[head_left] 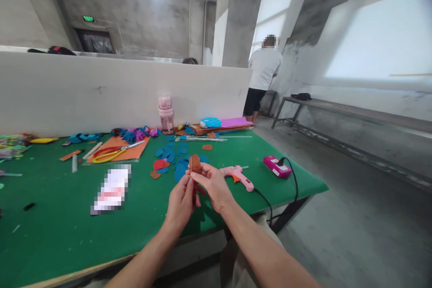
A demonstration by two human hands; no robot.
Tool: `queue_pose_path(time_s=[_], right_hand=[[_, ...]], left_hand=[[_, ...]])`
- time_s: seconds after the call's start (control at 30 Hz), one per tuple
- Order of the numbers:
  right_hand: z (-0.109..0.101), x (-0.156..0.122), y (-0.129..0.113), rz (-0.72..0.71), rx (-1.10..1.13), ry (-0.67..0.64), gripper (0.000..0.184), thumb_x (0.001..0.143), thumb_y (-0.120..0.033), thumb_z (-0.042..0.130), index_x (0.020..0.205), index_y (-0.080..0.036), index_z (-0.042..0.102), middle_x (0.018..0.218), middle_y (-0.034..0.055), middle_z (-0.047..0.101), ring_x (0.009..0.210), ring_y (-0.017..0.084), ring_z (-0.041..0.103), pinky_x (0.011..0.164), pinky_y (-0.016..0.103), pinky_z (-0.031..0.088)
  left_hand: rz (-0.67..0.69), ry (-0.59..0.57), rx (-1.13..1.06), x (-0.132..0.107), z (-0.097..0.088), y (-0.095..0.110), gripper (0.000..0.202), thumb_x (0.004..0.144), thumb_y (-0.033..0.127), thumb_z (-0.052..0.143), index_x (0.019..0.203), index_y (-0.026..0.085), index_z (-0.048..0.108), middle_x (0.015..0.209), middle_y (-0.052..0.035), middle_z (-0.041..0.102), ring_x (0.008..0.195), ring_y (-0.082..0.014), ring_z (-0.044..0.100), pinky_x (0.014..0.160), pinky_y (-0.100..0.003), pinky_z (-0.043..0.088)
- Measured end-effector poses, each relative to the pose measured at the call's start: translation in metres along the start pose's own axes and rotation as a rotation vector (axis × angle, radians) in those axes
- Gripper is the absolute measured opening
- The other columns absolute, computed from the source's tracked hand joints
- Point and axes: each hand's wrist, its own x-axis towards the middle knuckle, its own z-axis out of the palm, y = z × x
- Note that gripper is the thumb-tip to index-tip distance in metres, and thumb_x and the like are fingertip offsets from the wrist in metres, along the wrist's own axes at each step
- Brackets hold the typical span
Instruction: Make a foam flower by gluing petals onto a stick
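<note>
Both hands meet above the front of the green table. My left hand [181, 198] is closed, pinching the lower end of a thin pale stick [191, 164]. My right hand [216, 185] has its thumb and fingers closed on a small brown felt-like piece [195, 162], which lies against the stick. The lower part of the stick is hidden by the fingers. Just beyond are blue cut pieces [168, 153] and a red round piece [159, 164]. Close to my right hand, a pink glue gun [238, 175] rests on its side.
A magenta power box [277, 166] with a black cable stands at the right. Scissors [116, 152] lie on an orange sheet [139, 149]. A pink bottle [165, 114] stands by the white partition [121, 90]. A person [265, 69] stands beyond, facing away.
</note>
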Motion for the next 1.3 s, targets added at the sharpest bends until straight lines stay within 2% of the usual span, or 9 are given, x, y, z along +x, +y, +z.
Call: queue_pose_path(time_s=[0.2,0.27,0.37,0.47,0.5,0.57,0.73,1.03,1.3], right_hand=[[0.005,0.0,0.005,0.029,0.005,0.077,0.028,0.061,-0.032,0.067,0.084,-0.017,0.064,0.077,0.0031,0.066,0.059,0.011,0.056,0.043,0.018,0.036],[0.003,0.001,0.005,0.011,0.009,0.084,0.027,0.061,-0.032,0.067,0.083,-0.017,0.064,0.077,0.0031,0.066,0.059,0.012,0.057,0.044,0.019,0.038],[0.0,0.003,0.001,-0.056,0.016,0.133,0.025,0.059,-0.028,0.068,0.081,-0.016,0.064,0.076,0.0027,0.067,0.068,0.014,0.06,0.059,0.023,0.045],[-0.001,0.001,-0.003,-0.035,0.037,0.118,0.025,0.059,-0.024,0.069,0.081,-0.015,0.064,0.074,0.0022,0.068,0.074,0.014,0.061,0.075,0.027,0.045],[0.0,-0.001,-0.004,0.002,0.05,0.09,0.025,0.059,-0.024,0.069,0.082,-0.015,0.064,0.074,0.0021,0.068,0.073,0.014,0.061,0.076,0.027,0.045],[0.003,-0.005,-0.003,0.077,0.076,0.025,0.027,0.06,-0.025,0.07,0.084,-0.015,0.063,0.074,0.0023,0.067,0.07,0.013,0.062,0.074,0.027,0.046],[0.008,-0.011,0.0,0.158,0.106,-0.047,0.03,0.06,-0.025,0.071,0.087,-0.014,0.063,0.074,0.0034,0.068,0.064,0.011,0.062,0.068,0.025,0.048],[0.011,-0.011,0.001,0.154,0.114,-0.058,0.028,0.06,-0.023,0.071,0.084,-0.014,0.06,0.071,0.0028,0.067,0.062,0.01,0.061,0.067,0.023,0.048],[0.009,-0.01,0.004,0.164,0.123,-0.072,0.03,0.059,-0.024,0.072,0.084,-0.015,0.06,0.073,0.0026,0.068,0.06,0.01,0.061,0.066,0.024,0.048]], left_hand=[[-0.006,-0.001,-0.008,-0.001,0.003,-0.005,0.032,0.083,0.046,0.034,0.079,0.018,0.05,0.04,0.0064,0.045,0.031,-0.007,0.037,0.034,-0.017,0.028],[-0.017,-0.026,-0.017,0.0,0.0,-0.004,0.033,0.082,0.046,0.035,0.081,0.018,0.051,0.043,0.0056,0.048,0.033,-0.0078,0.04,0.034,-0.018,0.029],[-0.024,-0.014,-0.02,0.006,-0.013,-0.001,0.032,0.078,0.047,0.043,0.084,0.018,0.054,0.066,0.0003,0.061,0.048,-0.0099,0.052,0.041,-0.019,0.037],[0.003,0.132,0.0,0.016,-0.032,0.002,0.031,0.074,0.046,0.049,0.078,0.017,0.059,0.081,-0.0026,0.063,0.065,-0.0116,0.056,0.055,-0.02,0.042],[-0.011,0.14,-0.025,0.019,-0.038,0.003,0.031,0.073,0.046,0.051,0.081,0.017,0.06,0.084,-0.0033,0.063,0.069,-0.0123,0.056,0.058,-0.02,0.042],[-0.036,0.079,-0.094,0.024,-0.047,0.004,0.031,0.073,0.044,0.053,0.086,0.017,0.062,0.089,-0.005,0.064,0.075,-0.0133,0.055,0.062,-0.021,0.042],[-0.081,-0.061,-0.18,0.028,-0.055,0.004,0.027,0.069,0.037,0.06,0.084,0.015,0.066,0.083,-0.0061,0.065,0.072,-0.0132,0.055,0.064,-0.022,0.042],[-0.123,-0.074,-0.3,0.026,-0.055,0.007,0.022,0.065,0.034,0.066,0.068,0.012,0.065,0.065,-0.0031,0.062,0.062,-0.0113,0.053,0.06,-0.022,0.041],[-0.164,-0.101,-0.441,0.023,-0.054,0.012,0.02,0.069,0.03,0.062,0.065,0.011,0.064,0.063,-0.0029,0.059,0.06,-0.0099,0.05,0.06,-0.021,0.041]])
